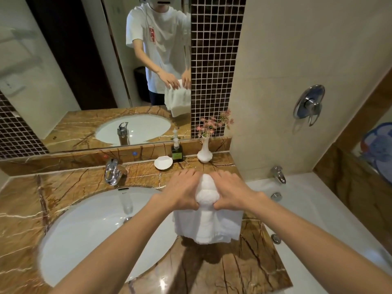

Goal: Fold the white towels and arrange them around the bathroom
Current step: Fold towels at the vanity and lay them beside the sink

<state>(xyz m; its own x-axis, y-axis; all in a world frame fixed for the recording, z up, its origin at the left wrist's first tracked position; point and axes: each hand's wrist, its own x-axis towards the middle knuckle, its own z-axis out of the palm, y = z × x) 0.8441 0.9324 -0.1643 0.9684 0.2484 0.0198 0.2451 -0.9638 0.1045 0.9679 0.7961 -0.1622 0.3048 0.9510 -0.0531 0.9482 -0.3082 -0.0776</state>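
Observation:
A white towel (209, 225) lies on the brown marble counter (222, 270) to the right of the sink, its near part spread flat and its far part bunched into a rounded lump. My left hand (180, 192) grips the lump from the left side, thumb tucked under it. My right hand (231, 193) grips it from the right in the same way. The fingers of both hands reach over the towel's far end. The mirror (95, 60) shows the same towel hanging down in folds from both hands.
An oval white sink (70, 236) with a chrome tap (113, 171) lies left of the towel. Behind the hands stand a shell soap dish (163, 162), a green soap bottle (177, 150) and a white vase with pink flowers (204, 151). A bathtub (307, 209) borders the counter's right edge.

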